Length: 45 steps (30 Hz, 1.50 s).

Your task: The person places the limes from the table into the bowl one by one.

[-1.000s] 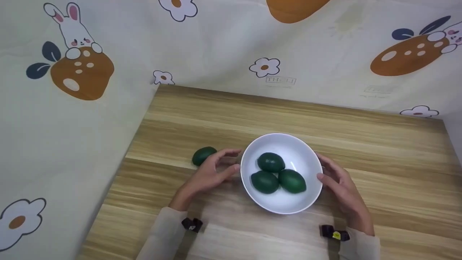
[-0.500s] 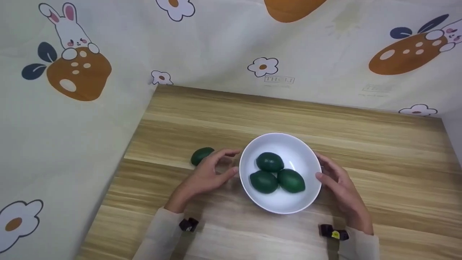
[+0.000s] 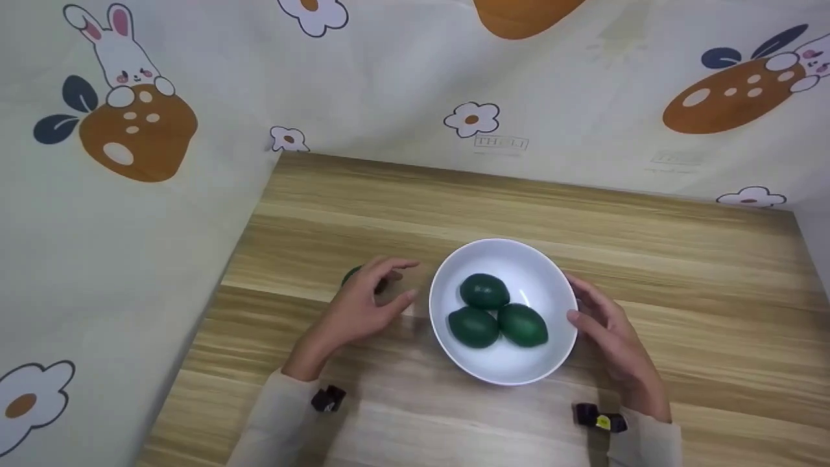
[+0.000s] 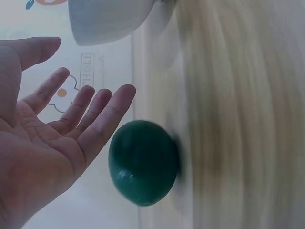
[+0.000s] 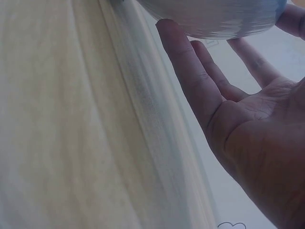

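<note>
A white bowl point(image 3: 506, 368) stands on the wooden table with three dark green lemon-shaped fruits point(image 3: 485, 292) inside. My right hand point(image 3: 613, 337) holds it at the right side, thumb at the rim and fingers along the outer wall. In the right wrist view the fingertips point(image 5: 174, 33) meet the bowl's underside point(image 5: 228, 24). My left hand point(image 3: 353, 308) is apart from the bowl, to its left, fingers spread and nothing held. Another green fruit point(image 4: 143, 162) lies on the table beside that hand's fingers, mostly hidden behind the hand in the head view.
The wood-grain table point(image 3: 519, 207) meets a pale cloth backdrop point(image 3: 389, 84) with printed rabbits and flowers at the back and left. Dark wrist-worn devices point(image 3: 329, 399) sit at both sleeves.
My left hand has drawn away from the bowl to the left and now covers most of the loose green fruit. The right hand and the bowl stay nearly in place.
</note>
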Motion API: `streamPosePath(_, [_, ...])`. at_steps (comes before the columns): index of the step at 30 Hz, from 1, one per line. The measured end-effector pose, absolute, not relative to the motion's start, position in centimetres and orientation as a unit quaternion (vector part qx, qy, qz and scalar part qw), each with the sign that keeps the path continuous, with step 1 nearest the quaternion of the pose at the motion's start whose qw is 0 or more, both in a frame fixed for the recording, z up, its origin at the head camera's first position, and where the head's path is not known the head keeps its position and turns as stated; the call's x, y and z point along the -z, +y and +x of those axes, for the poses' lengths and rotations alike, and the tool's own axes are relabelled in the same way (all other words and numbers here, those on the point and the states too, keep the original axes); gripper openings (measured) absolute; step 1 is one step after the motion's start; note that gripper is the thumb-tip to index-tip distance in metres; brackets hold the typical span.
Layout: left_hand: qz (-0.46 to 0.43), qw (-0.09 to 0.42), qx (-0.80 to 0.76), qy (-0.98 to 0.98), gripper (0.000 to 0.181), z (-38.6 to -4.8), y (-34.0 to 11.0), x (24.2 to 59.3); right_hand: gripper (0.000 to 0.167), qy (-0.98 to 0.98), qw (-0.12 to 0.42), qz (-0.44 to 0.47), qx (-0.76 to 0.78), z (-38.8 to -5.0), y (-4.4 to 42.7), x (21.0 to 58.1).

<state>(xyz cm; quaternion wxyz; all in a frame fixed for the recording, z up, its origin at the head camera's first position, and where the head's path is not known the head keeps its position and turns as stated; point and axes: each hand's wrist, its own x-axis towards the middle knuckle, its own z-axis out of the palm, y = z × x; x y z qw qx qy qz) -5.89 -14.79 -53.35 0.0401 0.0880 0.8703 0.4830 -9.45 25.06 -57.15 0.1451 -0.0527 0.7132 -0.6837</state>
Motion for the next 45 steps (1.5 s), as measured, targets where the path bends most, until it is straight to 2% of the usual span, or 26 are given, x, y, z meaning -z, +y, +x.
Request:
streamPosePath(21, [0.050,0.020,-0.406,0.912,0.043,-6.4,-16.1,52.3,0.054,0.705,0.145,-0.058,0.692,-9.4,25.0,57.1])
streamPosePath(32, [0.040,-0.027,-0.325,0.945,0.042,-6.6,-17.0,52.3,0.053,0.713,0.160,-0.067,0.679,-9.6,25.5,57.1])
streamPosePath(45, [0.038,-0.018,-0.286,0.957,0.049,-6.9,-17.5,53.4,0.052,0.720,0.169,-0.064,0.670,-9.6,25.8,57.1])
